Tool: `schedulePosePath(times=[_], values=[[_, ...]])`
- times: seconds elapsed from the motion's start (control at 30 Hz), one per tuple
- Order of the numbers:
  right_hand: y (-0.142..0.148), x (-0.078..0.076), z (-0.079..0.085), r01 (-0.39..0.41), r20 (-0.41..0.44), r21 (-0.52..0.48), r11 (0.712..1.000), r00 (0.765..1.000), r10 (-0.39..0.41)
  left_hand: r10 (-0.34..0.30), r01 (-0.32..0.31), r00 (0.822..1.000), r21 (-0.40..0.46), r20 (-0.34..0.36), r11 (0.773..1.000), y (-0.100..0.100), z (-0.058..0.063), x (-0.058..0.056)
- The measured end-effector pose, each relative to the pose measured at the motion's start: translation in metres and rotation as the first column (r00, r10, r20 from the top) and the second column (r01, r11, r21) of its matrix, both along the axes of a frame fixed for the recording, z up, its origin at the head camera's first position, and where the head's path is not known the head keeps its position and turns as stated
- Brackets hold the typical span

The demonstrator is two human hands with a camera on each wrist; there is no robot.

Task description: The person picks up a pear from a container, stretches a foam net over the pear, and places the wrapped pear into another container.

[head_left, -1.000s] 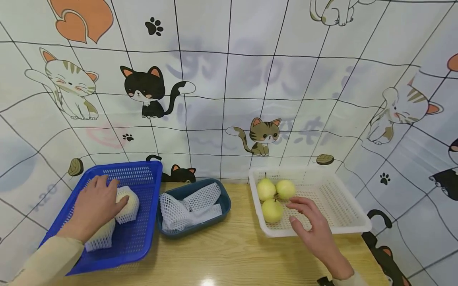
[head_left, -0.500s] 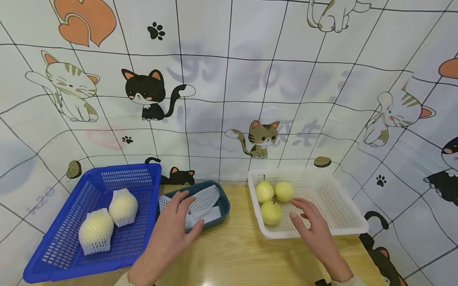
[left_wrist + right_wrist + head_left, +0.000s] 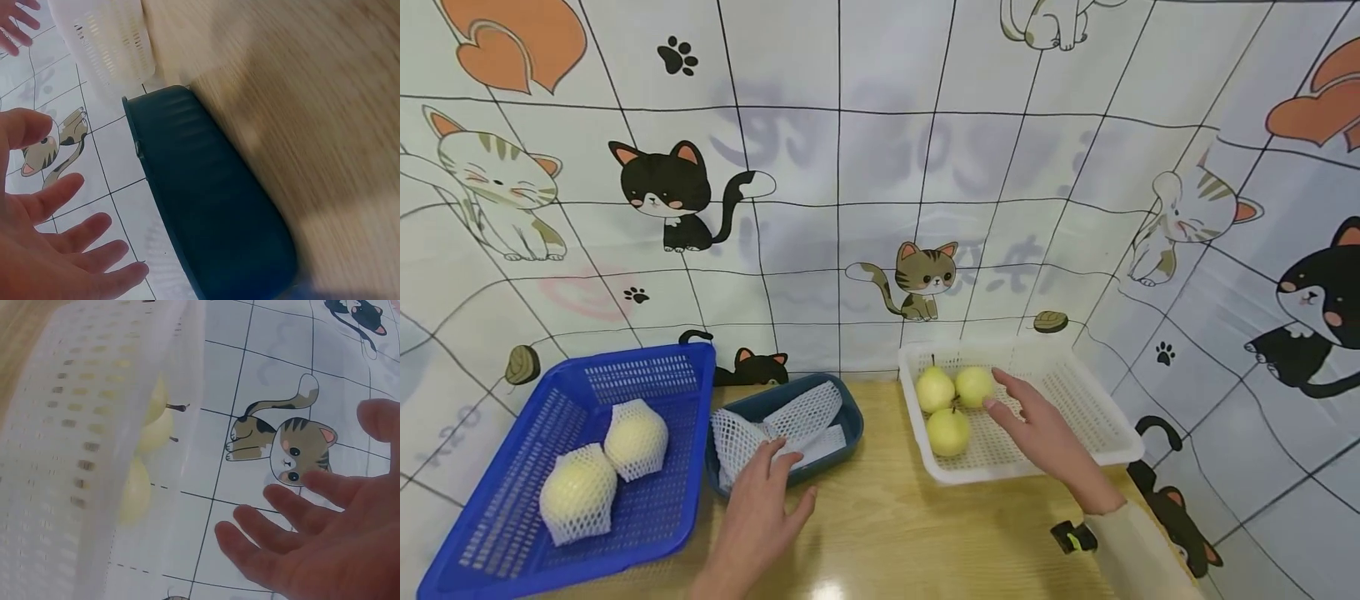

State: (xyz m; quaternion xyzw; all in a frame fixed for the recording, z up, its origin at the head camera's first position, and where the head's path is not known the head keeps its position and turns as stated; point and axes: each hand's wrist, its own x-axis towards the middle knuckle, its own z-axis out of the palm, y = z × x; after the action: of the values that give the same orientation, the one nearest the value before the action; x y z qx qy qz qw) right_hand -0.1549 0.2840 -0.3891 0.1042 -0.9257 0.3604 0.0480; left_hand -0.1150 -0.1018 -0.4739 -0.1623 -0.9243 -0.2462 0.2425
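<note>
My left hand, empty with its fingers spread, hovers at the front rim of the small dark green basket. Several white foam net sleeves lie inside that basket. In the left wrist view, the loose fingers are beside the basket's outer wall. My right hand, also empty, reaches over the white basket, fingertips close to the back right pear. Beside it are a second pear and a front one, all yellow-green with dark stems.
At the left stands a blue basket with two pale fruits in foam nets, one in front and one behind. All three baskets are on a wooden table, backed by a cat-print cloth.
My left hand has left the netted fruit in the blue basket and moved right to the green basket, then back toward its front rim. My right hand has risen slightly toward the back pear.
</note>
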Motion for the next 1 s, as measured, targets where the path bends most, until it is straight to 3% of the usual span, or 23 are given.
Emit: schedulePosePath(times=[0.2,0.33,0.63,0.8,0.9,1.0], values=[[-0.005,-0.033,0.012,-0.012,0.174,0.034,0.999,0.985,0.006,0.006,-0.008,0.999,0.037,0.053,0.999,-0.002,0.001,0.000],[-0.002,-0.050,0.015,-0.023,0.225,0.066,0.998,0.974,0.007,0.010,-0.013,0.998,0.052,0.065,0.999,-0.004,0.001,0.003],[0.011,-0.083,0.028,-0.005,0.239,0.151,0.988,0.971,-0.031,0.011,-0.011,1.000,0.110,-0.003,0.994,-0.007,0.002,0.005],[0.021,-0.096,0.024,-0.003,0.275,0.197,0.980,0.960,-0.053,0.003,0.000,1.000,0.128,-0.020,0.992,-0.007,0.000,0.005],[0.027,-0.105,0.016,-0.033,0.277,0.234,0.972,0.960,-0.034,0.001,0.003,1.000,0.135,-0.024,0.991,-0.008,-0.002,0.008],[0.032,-0.115,0.008,-0.116,0.265,0.298,0.947,0.964,0.035,-0.001,0.005,1.000,0.145,-0.031,0.989,-0.008,-0.003,0.011]])
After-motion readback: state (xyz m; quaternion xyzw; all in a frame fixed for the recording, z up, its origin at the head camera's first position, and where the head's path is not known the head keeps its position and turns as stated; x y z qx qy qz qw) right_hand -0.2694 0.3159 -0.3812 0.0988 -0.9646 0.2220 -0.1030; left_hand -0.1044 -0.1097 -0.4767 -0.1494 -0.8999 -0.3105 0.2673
